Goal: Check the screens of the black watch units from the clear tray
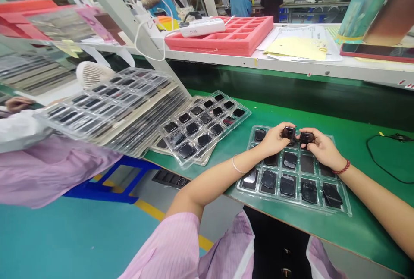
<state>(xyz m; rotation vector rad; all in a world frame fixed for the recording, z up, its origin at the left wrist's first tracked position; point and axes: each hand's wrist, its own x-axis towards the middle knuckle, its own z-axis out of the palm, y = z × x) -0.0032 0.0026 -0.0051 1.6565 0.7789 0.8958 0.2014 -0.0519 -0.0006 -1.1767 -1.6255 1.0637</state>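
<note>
Black parts sit in both hands above the far edge of the clear tray [347, 210]. We note the left hand [273, 140] pinching one black part [288, 133] at the fingertips, and the right hand [321, 147] pinching a second black part [305, 137] just beside it. Both pieces lie between the hands, nearly touching, equally near each. More dark parts fill tray pockets nearer us; a second tray [241, 117] lies left of it.

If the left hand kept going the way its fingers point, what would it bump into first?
Probably the right hand. The left hand points right, holding a small black part close to the other black part; those might touch first.
</note>
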